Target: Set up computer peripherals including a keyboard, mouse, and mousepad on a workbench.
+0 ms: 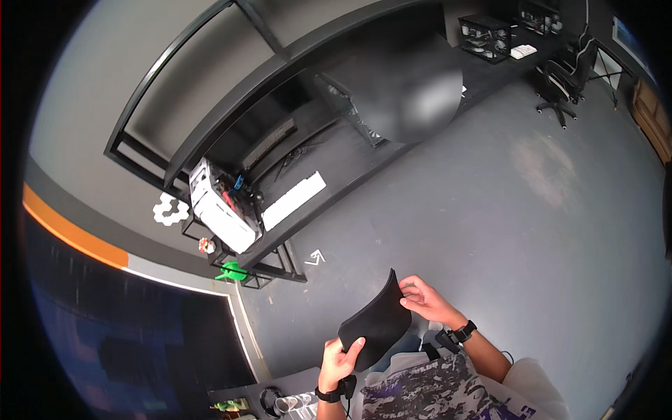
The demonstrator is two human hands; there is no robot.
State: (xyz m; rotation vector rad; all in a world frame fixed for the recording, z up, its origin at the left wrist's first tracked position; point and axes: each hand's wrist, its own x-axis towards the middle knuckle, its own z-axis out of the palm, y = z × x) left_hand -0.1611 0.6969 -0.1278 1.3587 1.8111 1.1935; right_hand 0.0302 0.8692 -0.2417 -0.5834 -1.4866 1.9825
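A thin, flexible black pad (376, 320) is held up between both hands above the grey floor, slightly curved. My left hand (341, 362) grips its lower left corner, thumb on the front face. My right hand (425, 299) pinches its upper right edge with the fingertips. Each wrist wears a black band with a small device. A patterned purple-and-grey garment (427, 392) lies below the pad.
A long black desk (364, 157) carries a white computer case (218, 204), a white keyboard (294, 200) and a blurred monitor. A black-and-white office chair (565, 75) stands at the far right. Green object (232, 271) sits by the desk's end.
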